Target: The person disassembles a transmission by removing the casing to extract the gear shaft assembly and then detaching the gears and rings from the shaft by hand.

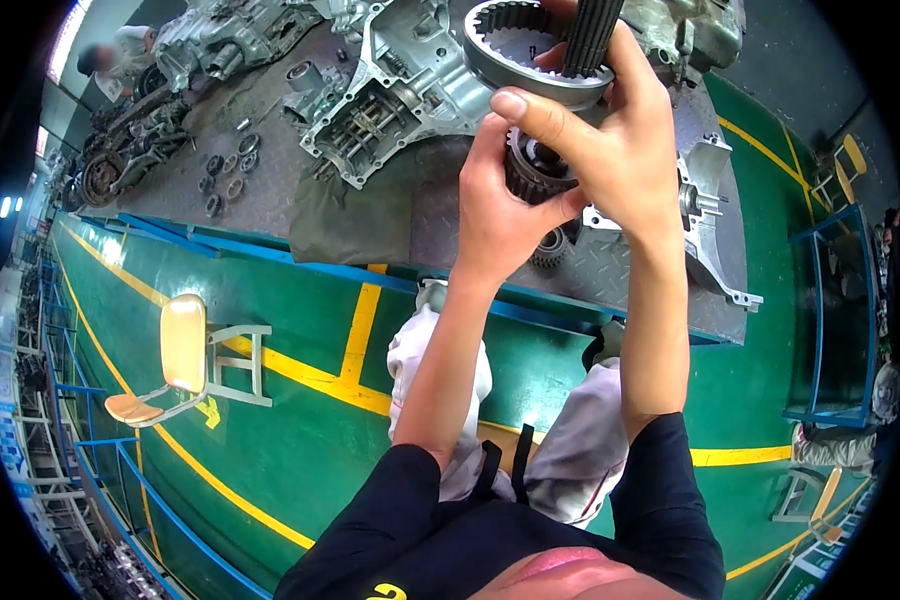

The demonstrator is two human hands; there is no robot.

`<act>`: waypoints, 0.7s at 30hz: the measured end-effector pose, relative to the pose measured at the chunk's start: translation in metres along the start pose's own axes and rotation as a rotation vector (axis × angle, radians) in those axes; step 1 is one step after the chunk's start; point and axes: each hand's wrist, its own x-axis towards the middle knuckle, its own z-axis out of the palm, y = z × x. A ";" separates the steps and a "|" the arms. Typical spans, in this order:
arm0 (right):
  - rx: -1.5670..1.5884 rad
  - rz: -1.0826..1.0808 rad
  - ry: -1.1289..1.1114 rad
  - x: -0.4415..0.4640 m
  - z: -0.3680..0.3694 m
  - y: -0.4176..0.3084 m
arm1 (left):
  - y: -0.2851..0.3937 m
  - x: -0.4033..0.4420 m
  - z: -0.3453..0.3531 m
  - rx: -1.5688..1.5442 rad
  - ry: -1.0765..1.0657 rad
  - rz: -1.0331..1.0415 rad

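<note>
Up at the bench's near side, my right hand (620,135) is closed around a metal ring gear (485,60) with teeth on its inner wall. Its thumb presses the ring's lower outside, and its other fingers reach over the far rim. A dark splined shaft (595,35) rises at the ring's right side, partly in front of my fingers. Just below, my left hand (505,215) grips a smaller toothed gear (532,175) with a hole in its middle. Whether this gear is joined to the ring is hidden. Another small gear (550,248) lies on the bench below my hands.
An opened gearbox housing (370,125) stands left of my hands beside a dark cloth (345,215). Several small rings (232,163) lie farther left. A metal casing part (705,215) sits right. A chair (183,345) stands on the green floor; another person (120,70) is far left.
</note>
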 end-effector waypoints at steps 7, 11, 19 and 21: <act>0.246 0.453 0.069 0.013 0.001 -0.018 | -0.003 -0.002 -0.002 -0.131 -0.017 -0.060; 0.082 0.222 0.001 -0.008 0.006 0.017 | -0.002 -0.004 -0.002 -0.119 -0.015 -0.068; -0.050 0.017 0.082 -0.005 0.018 0.006 | -0.006 -0.004 0.001 -0.076 0.019 -0.079; -0.088 0.015 0.055 -0.005 0.012 0.008 | -0.006 -0.006 0.001 -0.087 0.020 -0.085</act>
